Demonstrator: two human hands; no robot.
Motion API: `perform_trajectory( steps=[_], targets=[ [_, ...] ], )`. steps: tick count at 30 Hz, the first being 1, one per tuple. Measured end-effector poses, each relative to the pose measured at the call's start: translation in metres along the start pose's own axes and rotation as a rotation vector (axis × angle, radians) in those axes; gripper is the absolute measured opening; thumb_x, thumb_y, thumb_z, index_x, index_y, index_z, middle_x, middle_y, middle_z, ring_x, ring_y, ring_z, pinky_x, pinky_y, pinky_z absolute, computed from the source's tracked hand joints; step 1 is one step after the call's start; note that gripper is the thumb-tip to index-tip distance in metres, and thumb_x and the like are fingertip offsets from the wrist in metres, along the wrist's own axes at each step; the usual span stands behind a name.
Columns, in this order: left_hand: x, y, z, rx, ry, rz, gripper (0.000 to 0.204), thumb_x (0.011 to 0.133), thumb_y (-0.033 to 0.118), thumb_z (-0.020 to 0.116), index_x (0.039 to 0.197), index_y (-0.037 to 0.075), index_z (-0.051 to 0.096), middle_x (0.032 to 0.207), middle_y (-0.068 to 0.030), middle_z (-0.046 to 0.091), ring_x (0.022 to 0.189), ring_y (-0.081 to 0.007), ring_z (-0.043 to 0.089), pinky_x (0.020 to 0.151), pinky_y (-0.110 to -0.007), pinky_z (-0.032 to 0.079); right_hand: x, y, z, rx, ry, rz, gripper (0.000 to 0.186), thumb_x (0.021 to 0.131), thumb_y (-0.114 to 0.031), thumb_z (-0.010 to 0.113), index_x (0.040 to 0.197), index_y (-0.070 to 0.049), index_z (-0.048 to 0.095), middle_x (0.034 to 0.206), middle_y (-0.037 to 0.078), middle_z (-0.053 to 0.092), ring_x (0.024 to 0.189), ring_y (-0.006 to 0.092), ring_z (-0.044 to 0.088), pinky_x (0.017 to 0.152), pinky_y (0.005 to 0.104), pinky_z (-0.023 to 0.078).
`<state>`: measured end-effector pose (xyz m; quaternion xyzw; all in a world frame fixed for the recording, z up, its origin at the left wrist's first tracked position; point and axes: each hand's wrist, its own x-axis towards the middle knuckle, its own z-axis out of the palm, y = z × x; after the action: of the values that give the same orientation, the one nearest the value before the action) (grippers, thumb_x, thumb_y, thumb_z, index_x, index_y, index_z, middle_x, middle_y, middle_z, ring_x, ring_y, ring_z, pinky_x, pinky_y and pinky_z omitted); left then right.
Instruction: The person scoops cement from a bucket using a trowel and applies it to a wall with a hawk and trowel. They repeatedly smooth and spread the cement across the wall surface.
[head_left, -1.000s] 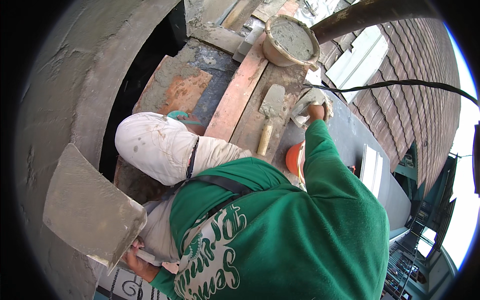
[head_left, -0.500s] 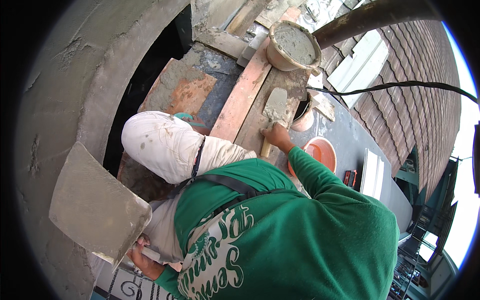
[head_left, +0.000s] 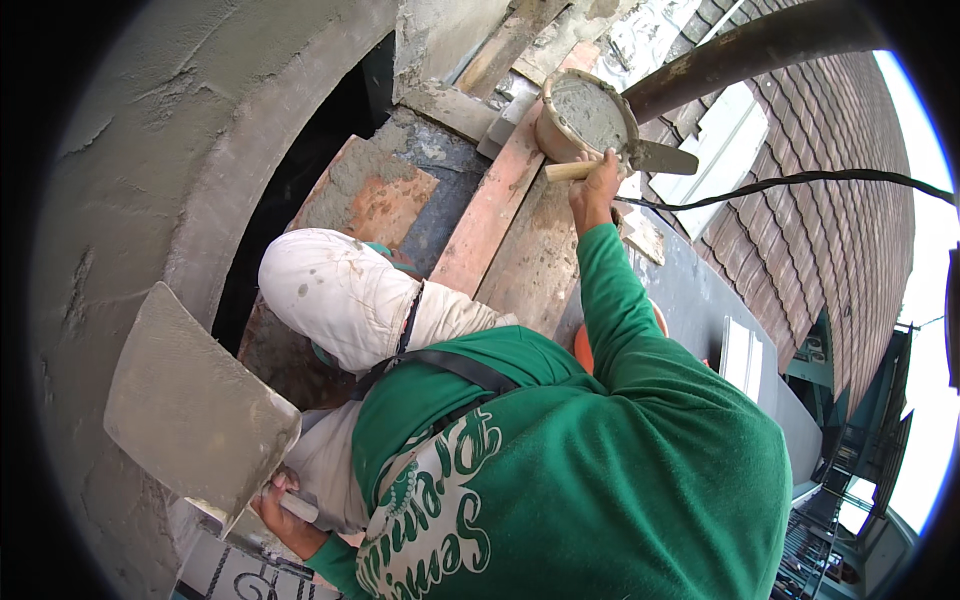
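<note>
My left hand is wrapped around the pale handle of a plasterer's hawk at the lower left. Its broad grey plate is tilted and stands close to the plastered wall. My right arm stretches far ahead, and my right hand grips a trowel by its wooden handle. The trowel's narrow blade points right, at the near right rim of a bucket. Grey wet mortar fills that bucket nearly to its rim. Fingers of both hands are closed around their tools.
Wooden planks run below the bucket. A mortar-smeared board lies by a dark gap along the curved plastered wall. An orange basin is partly hidden by my arm. A black cable crosses before the tiled roof.
My right hand has moved forward with the trowel, from above the planks to the mortar bucket. The trowel has swung to point right. My left hand and the hawk have hardly moved.
</note>
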<state>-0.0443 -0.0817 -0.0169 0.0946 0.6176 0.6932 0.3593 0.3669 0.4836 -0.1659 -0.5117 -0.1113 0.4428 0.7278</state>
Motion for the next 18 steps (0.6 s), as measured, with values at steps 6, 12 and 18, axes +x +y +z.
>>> perform_trajectory(
  steps=[6, 12, 18],
  targets=[
    [-0.006, -0.015, -0.010, -0.052, 0.023, 0.029, 0.016, 0.080, -0.002, 0.061, 0.096, -0.003, 0.062, 0.081, -0.0113, 0.059, 0.066, -0.0198, 0.051, 0.061, -0.034, 0.044, 0.015, 0.007, 0.048, 0.111, 0.221, 0.158, 0.052, 0.098, -0.016, 0.057, 0.143, 0.004, 0.040, 0.141, 0.025, 0.051, 0.120, 0.0414, 0.062, 0.099, 0.0571, 0.055],
    [-0.019, -0.024, -0.033, -0.014, 0.075, 0.019, 0.023, 0.081, 0.000, 0.062, 0.104, -0.003, 0.061, 0.082, -0.0124, 0.060, 0.066, -0.0212, 0.053, 0.062, -0.035, 0.045, 0.000, 0.000, 0.056, 0.117, 0.144, 0.253, 0.052, 0.093, -0.016, 0.061, 0.135, 0.008, 0.042, 0.141, 0.022, 0.053, 0.121, 0.0375, 0.059, 0.110, 0.0539, 0.046],
    [-0.022, -0.036, -0.055, -0.058, 0.080, 0.075, 0.023, 0.081, 0.002, 0.064, 0.103, -0.002, 0.061, 0.080, -0.0118, 0.059, 0.066, -0.0213, 0.053, 0.062, -0.036, 0.045, 0.001, 0.003, 0.038, -0.044, -0.033, 0.287, 0.042, 0.095, -0.011, 0.056, 0.131, 0.006, 0.044, 0.133, 0.022, 0.055, 0.114, 0.0392, 0.062, 0.104, 0.0565, 0.050]
  ],
)
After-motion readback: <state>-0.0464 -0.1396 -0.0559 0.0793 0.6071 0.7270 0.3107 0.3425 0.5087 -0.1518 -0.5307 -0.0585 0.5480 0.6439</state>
